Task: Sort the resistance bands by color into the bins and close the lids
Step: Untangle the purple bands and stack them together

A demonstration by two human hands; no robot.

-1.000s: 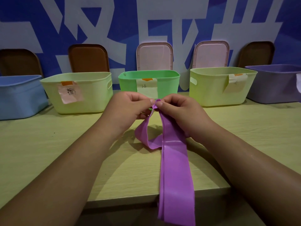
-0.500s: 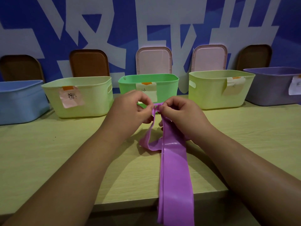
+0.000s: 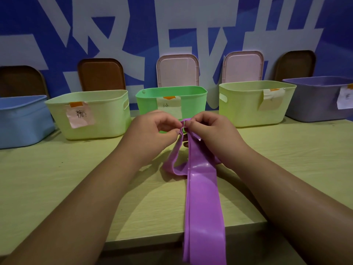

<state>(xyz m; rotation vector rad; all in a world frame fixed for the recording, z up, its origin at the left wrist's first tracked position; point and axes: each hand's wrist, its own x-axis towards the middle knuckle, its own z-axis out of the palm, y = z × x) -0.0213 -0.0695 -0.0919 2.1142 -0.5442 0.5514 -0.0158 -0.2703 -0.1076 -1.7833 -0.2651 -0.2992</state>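
Your left hand (image 3: pixel 152 129) and right hand (image 3: pixel 212 131) pinch, fingers (image 3: pixel 170 122) curled, the top of the purple band (image 3: pixel 202 197) mid-frame, its length trailing to the lower edge; the purple bin (image 3: pixel 313 104) lies far right.

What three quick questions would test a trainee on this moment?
1. True or false: the purple band hangs over the near edge of the table.
2. Which bin stands directly behind the left hand and right hand? A) blue B) green C) grey-purple
3. Fill in: the pink lids lean against the ____.
Key: 1 true. 2 B, the green bin. 3 wall; no bin is closed yet.
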